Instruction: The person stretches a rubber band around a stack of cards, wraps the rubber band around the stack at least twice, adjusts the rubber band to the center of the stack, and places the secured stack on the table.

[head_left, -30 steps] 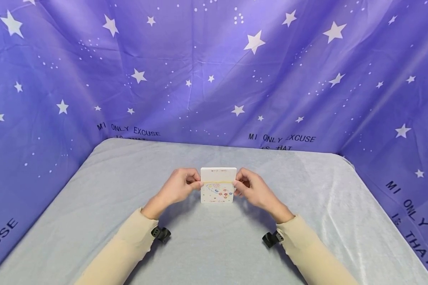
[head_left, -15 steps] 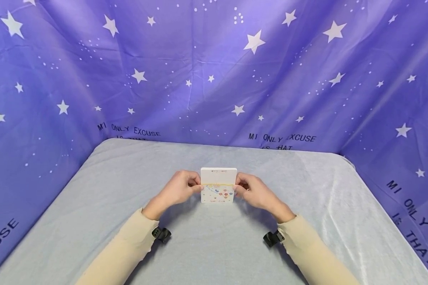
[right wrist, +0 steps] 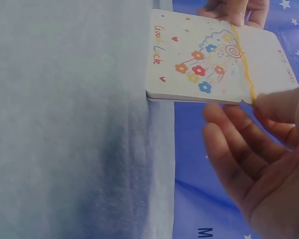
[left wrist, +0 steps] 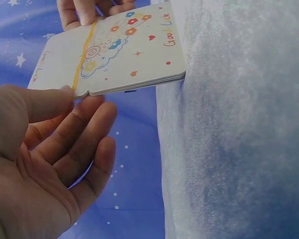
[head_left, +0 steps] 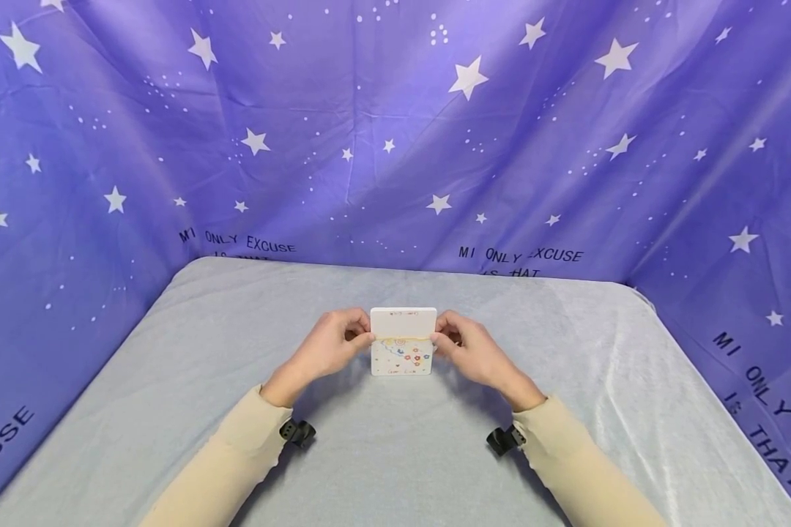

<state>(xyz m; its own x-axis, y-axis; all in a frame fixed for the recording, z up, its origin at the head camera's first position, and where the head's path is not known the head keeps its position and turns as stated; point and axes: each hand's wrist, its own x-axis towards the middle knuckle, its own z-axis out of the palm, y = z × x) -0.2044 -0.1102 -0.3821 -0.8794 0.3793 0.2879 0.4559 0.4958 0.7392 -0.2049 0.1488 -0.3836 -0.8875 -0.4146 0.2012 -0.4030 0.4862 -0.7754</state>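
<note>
A white stack of cards (head_left: 400, 360) with rounded corners stands on its lower edge on the cloth. It bears coloured flowers, a cloud and "Good Luck" lettering; its layered edge shows in the left wrist view. Across it runs a yellow rubber band (right wrist: 246, 64), at small side notches. My left hand (head_left: 329, 342) pinches the stack's left side, thumb on the band, fingertips behind. On the right side my right hand (head_left: 473, 353) does the same. In the right wrist view, its lower fingers (right wrist: 229, 154) are spread loosely under the stack. The stack's back is hidden.
Pale grey-blue plush cloth (head_left: 395, 454) covers the table. A purple curtain (head_left: 343, 110) with white stars and black lettering surrounds it on three sides. Black wrist cameras (head_left: 296, 433) sit at both beige sleeves (head_left: 224, 461).
Both thumbs and the band sank slightly on the stack half a second ago, and now they are higher again. The stack stays in nearly the same place.
</note>
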